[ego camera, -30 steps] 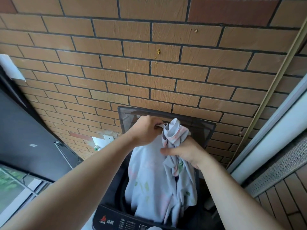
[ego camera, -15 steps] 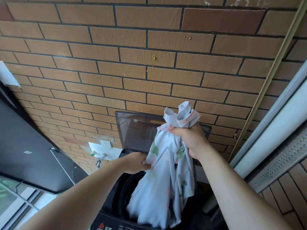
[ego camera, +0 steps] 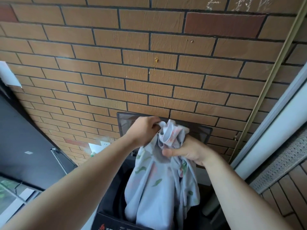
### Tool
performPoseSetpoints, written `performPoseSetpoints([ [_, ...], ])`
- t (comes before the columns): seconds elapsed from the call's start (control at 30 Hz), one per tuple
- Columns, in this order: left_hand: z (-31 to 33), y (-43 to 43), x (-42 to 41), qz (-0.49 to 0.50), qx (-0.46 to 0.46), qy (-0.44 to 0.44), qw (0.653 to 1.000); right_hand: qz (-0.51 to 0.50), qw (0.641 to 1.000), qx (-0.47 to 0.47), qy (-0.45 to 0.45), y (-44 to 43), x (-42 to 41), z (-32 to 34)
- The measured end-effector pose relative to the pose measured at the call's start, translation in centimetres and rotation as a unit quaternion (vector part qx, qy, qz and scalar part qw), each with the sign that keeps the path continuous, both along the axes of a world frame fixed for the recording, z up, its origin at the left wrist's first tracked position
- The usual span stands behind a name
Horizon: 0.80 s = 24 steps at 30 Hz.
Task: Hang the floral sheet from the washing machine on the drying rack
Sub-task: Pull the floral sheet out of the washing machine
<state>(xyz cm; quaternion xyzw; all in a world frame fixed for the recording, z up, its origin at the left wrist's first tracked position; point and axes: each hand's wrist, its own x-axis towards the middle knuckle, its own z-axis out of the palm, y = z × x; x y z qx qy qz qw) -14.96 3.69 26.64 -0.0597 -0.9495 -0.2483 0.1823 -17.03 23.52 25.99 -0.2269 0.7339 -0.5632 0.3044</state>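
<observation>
A pale blue floral sheet [ego camera: 159,185] with green and pink prints hangs bunched above the black top-loading washing machine [ego camera: 108,218], its lower end still inside the tub. My left hand [ego camera: 144,130] grips the sheet's top bundle from the left. My right hand [ego camera: 187,151] clutches the gathered cloth just below and to the right. The machine's lid [ego camera: 204,133] stands raised behind both hands. No drying rack is in view.
A brown brick wall [ego camera: 149,72] fills the space ahead. A dark panel [ego camera: 25,143] and a window lie at the left, a white wall socket [ego camera: 101,145] beside the machine. A pale door frame [ego camera: 272,130] and perforated grating [ego camera: 282,160] run down the right.
My left hand rose from low on the sheet to grip the top bundle. My right hand dropped slightly and holds the cloth lower. More sheet hangs out of the tub.
</observation>
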Motion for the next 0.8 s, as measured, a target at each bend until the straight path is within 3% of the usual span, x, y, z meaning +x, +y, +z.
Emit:
performPoseSetpoints([
  [0.07, 0.2, 0.7, -0.1, 0.002, 0.0, 0.015, 1.0, -0.003, 0.999, 0.016, 0.034, -1.1, 0.8, -0.2],
  [0.2, -0.9, -0.7, 0.1, 0.063, 0.081, -0.025, 0.994, -0.147, 0.984, 0.025, 0.095, -1.7, 0.4, -1.1],
  [0.3, -2.3, -2.1, 0.6, 0.014, 0.118, -0.099, 0.988, -0.178, 0.982, -0.022, 0.049, -1.5, -0.1, -0.8],
  [0.37, -3.7, -2.4, 1.4, -0.031, 0.109, -0.198, 0.974, -0.2, 0.976, -0.081, 0.021, -1.6, -0.3, -0.1],
  [0.47, -6.0, -1.8, 2.0, -0.005, 0.066, -0.314, 0.947, -0.222, 0.952, -0.194, -0.076, -1.6, -1.0, 0.9],
  [0.53, -7.4, -1.6, 1.9, 0.025, 0.029, -0.336, 0.941, -0.223, 0.949, -0.204, -0.09, -1.4, -1.3, 1.0],
  [0.67, -7.5, -2.9, 1.8, 0.084, 0.033, -0.318, 0.944, -0.259, 0.946, -0.175, -0.09, -0.2, -1.9, 0.2],
  [0.73, -6.1, -3.9, 1.7, 0.107, 0.05, -0.26, 0.958, -0.263, 0.956, -0.12, -0.052, 0.6, -2.2, -0.3],
  [0.8, -3.7, -4.3, 1.2, 0.118, 0.046, -0.145, 0.981, -0.253, 0.966, -0.049, 0.0, 1.4, -2.1, -0.8],
])
